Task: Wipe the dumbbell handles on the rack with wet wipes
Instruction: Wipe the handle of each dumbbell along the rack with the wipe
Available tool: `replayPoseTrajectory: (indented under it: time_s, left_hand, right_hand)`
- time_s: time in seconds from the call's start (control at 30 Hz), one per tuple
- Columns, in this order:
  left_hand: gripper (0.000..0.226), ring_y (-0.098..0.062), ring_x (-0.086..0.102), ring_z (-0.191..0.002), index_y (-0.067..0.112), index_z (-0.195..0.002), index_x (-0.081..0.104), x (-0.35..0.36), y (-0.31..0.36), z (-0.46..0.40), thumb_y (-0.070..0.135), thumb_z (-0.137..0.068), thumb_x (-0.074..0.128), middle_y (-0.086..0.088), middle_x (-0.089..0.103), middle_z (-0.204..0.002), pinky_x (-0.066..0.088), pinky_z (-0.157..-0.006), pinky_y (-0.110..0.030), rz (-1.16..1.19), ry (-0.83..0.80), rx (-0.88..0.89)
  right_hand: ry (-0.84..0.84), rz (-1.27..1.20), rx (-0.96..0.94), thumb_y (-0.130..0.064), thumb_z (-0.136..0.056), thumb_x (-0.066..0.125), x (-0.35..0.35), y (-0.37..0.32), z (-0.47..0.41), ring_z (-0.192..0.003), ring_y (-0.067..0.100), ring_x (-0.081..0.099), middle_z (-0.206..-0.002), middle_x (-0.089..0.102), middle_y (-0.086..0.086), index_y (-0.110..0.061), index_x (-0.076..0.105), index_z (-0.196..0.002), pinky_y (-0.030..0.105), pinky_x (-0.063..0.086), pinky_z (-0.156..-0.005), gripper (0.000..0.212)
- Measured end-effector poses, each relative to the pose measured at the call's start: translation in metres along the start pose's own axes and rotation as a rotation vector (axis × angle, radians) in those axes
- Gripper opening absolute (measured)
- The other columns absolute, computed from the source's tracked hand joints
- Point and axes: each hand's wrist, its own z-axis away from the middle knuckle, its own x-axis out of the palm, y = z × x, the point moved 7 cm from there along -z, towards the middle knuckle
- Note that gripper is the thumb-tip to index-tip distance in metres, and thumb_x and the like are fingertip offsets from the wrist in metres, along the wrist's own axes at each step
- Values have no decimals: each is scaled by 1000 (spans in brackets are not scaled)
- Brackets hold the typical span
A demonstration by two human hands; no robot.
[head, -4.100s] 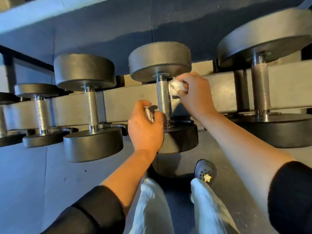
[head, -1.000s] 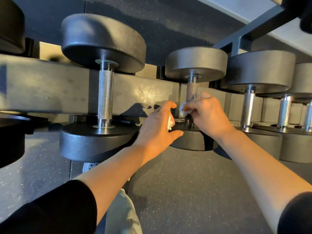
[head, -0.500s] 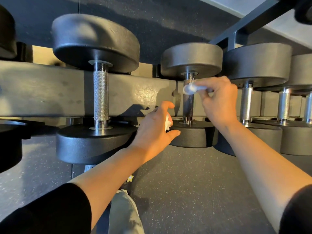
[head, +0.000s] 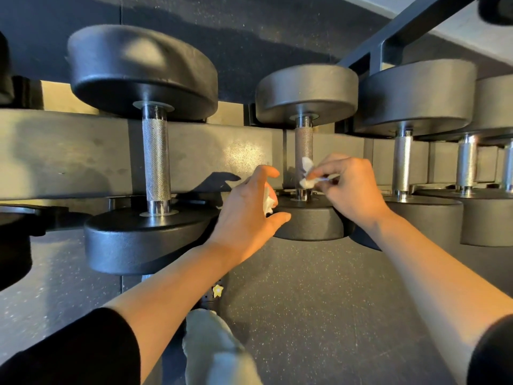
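Pinching a crumpled wet wipe (head: 306, 173) between thumb and fingertips, my right hand (head: 351, 187) presses it against the lower part of the knurled handle (head: 303, 151) of the middle dumbbell (head: 305, 107) on the rack. My left hand (head: 247, 215) hovers just left of that handle, thumb and forefinger spread apart, with a second white wipe (head: 268, 202) tucked against the palm under the other fingers; it touches no metal that I can see.

The handle's near weight head (head: 308, 222) sits right under both my hands. A bigger dumbbell (head: 144, 73) stands to the left, its near head (head: 144, 240) bulging toward my left forearm and crowding that side. To the right another dumbbell (head: 416, 98) sits close beside the middle one, its heads nearly touching it, and more chrome handles (head: 466, 162) run on toward the right edge. The grey rack rail (head: 69, 154) crosses behind all the handles.

Below the rack, speckled floor (head: 319, 301) lies open between my forearms. My pale trouser leg (head: 213, 348) and a shoe with a yellow star charm (head: 218, 290) show at the bottom.
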Motion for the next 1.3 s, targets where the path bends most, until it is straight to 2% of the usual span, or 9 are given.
replayPoseTrajectory:
  time_s: [0.2,0.33,0.5,0.67,0.8,0.93,1.1,1.2,1.3]
  left_hand:
    - [59,3,53,-84,26,-129,40,0,2,1,29,-80,73,15,54,-86,36,-72,0,-19,-16,5]
    - [53,3,54,-87,25,-127,44,-3,6,2,32,-82,70,13,57,-87,39,-78,-3,-22,13,21]
    - [31,3,55,-78,20,-111,55,-3,6,-4,24,-84,69,15,55,-75,41,-76,-9,-72,278,24]
    - [20,-2,54,-65,15,-103,57,20,22,-11,21,-87,67,8,57,-71,44,-68,-13,-189,423,6]
    - [22,-10,53,-67,11,-105,57,39,48,-15,14,-85,65,3,57,-68,39,-63,-14,-198,571,-49]
    - [22,-4,50,-63,11,-105,54,52,57,-18,10,-86,64,13,52,-66,40,-62,-12,-100,663,-91]
    - [23,-9,51,-63,16,-104,53,57,60,-15,22,-85,66,4,54,-72,41,-59,-22,-272,779,-190]
    - [19,-10,49,-58,15,-101,54,59,62,-16,17,-85,64,4,52,-67,45,-59,-28,-311,795,-217]
    - [18,-7,42,-51,14,-102,55,59,61,-16,15,-85,61,6,46,-61,42,-55,-23,-347,797,-268]
  right_hand:
    - [-115,-50,58,9,-75,66,5,5,2,-82,12,59,-84,67,0,-14,76,-82,7,42,-73,26]
    - [1,-72,70,11,-76,63,-16,22,-1,-86,13,59,-90,66,1,-12,74,-84,12,44,-76,27]
    - [31,18,52,5,-80,61,-13,43,-28,-89,19,58,-94,67,5,-12,72,-89,31,48,-79,23]
    - [184,-203,-112,2,-82,58,-10,31,-48,-77,6,53,-82,62,-2,-11,66,-85,4,37,-67,16]
    - [179,-334,-128,2,-75,65,-2,41,-42,-74,9,54,-77,62,-3,-11,66,-79,16,40,-67,14]
    - [61,-441,-173,-3,-71,75,3,45,-26,-67,6,58,-74,65,-8,-18,70,-70,12,44,-65,15]
    - [-142,-473,-200,-10,-80,70,17,44,-9,-78,17,62,-83,68,6,-11,70,-78,32,50,-78,2]
    - [-128,-524,-255,-7,-82,67,9,47,-6,-76,11,59,-81,65,4,-9,68,-79,17,47,-73,4]
    - [-7,-427,-186,-3,-78,70,-4,67,-14,-83,17,61,-89,66,4,-10,66,-95,27,51,-72,19]
